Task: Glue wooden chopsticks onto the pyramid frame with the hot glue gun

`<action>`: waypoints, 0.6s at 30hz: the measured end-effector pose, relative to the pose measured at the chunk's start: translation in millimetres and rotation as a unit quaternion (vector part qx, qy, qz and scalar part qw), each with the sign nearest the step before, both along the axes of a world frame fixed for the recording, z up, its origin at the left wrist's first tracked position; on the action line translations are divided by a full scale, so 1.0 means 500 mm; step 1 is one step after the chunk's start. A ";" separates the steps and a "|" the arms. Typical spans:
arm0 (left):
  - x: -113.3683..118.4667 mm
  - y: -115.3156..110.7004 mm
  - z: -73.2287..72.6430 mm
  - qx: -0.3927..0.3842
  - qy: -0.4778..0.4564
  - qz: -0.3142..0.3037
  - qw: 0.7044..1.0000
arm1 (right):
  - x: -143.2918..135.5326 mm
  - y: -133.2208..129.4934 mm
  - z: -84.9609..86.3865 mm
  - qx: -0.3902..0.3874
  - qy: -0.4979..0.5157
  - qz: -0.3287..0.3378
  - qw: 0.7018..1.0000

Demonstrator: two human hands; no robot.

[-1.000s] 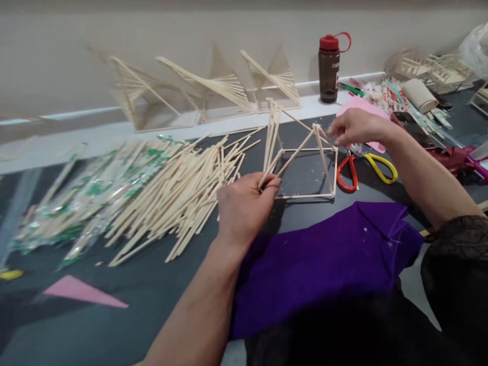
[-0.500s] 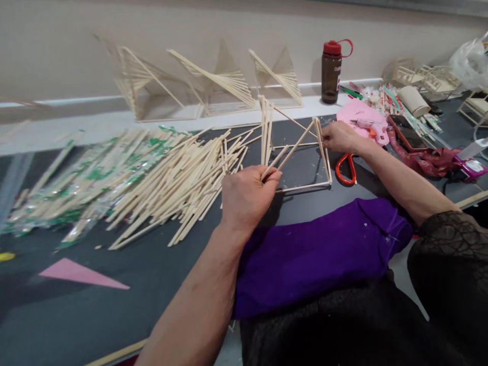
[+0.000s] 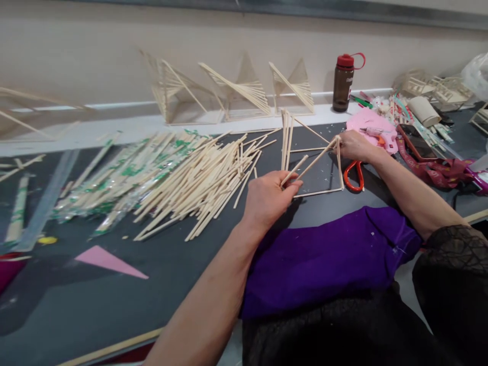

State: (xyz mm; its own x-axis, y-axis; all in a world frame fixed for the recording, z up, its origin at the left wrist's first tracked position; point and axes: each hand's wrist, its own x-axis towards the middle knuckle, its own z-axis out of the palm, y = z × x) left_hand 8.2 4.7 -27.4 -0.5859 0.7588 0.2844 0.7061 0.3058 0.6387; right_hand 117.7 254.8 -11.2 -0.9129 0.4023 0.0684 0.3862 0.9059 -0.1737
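Observation:
In front of me on the dark table stands a frame of thin wooden sticks (image 3: 322, 192), with uprights at its left and right sides. My left hand (image 3: 269, 198) is closed at the frame's near left, gripping a wooden stick (image 3: 316, 161) that slants up to the top right corner. A shorter stick (image 3: 299, 165) also pokes out of this hand. At that top corner my right hand (image 3: 353, 146) pinches the frame; its fingertips are partly hidden behind the sticks. An orange looped handle (image 3: 354, 178) lies just below my right hand.
Loose sticks (image 3: 206, 185) and bagged sticks (image 3: 133, 175) lie to the left. Finished stick models (image 3: 236, 91) and a bottle (image 3: 342, 89) stand along the wall. Right are a pink sheet (image 3: 358, 121) and a phone (image 3: 417, 142). Purple cloth (image 3: 324, 259) covers the near edge.
The view has swung left, so everything appears further right. Both hands keep their hold on the sticks, and the slanting stick still meets the top right corner.

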 end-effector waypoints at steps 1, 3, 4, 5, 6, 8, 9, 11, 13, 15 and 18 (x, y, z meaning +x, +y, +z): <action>-0.002 -0.002 0.005 0.011 -0.012 0.010 1.000 | 0.004 0.001 0.006 -0.010 0.005 0.000 1.000; -0.005 -0.008 0.015 0.038 -0.036 0.028 0.998 | 0.016 0.006 0.019 -0.040 0.033 -0.009 0.999; -0.007 -0.010 0.020 0.052 -0.051 0.034 0.997 | 0.023 0.010 0.028 -0.060 0.061 -0.020 0.996; -0.008 -0.013 0.025 0.068 -0.071 0.038 0.994 | 0.030 0.013 0.037 -0.083 0.099 -0.033 0.991; -0.010 -0.015 0.029 0.086 -0.096 0.038 0.991 | 0.036 0.014 0.049 -0.107 0.144 -0.044 0.983; -0.012 -0.016 0.034 0.122 -0.160 0.029 0.979 | 0.046 0.006 0.076 -0.154 0.239 -0.052 0.957; -0.013 -0.016 0.037 0.138 -0.197 0.020 0.970 | 0.050 -0.004 0.092 -0.176 0.281 -0.050 0.942; -0.012 -0.014 0.042 0.156 -0.267 -0.005 0.951 | 0.052 -0.035 0.123 -0.219 0.336 -0.039 0.915; -0.009 -0.011 0.049 0.155 -0.319 -0.034 0.934 | 0.050 -0.075 0.151 -0.260 0.350 -0.020 0.899; -0.004 -0.009 0.057 0.149 -0.349 -0.057 0.924 | 0.043 -0.114 0.169 -0.290 0.340 0.023 0.894; 0.006 -0.008 0.067 0.133 -0.365 -0.082 0.918 | 0.025 -0.163 0.177 -0.320 0.306 0.111 0.890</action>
State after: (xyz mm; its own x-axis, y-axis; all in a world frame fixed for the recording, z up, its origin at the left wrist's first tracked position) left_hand 11.4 0.7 6.0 -0.5784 0.8143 0.0494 0.0835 -0.0011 0.9965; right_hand 130.0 173.3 77.5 -0.8452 0.3521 0.4020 -0.1346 0.5878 -0.7977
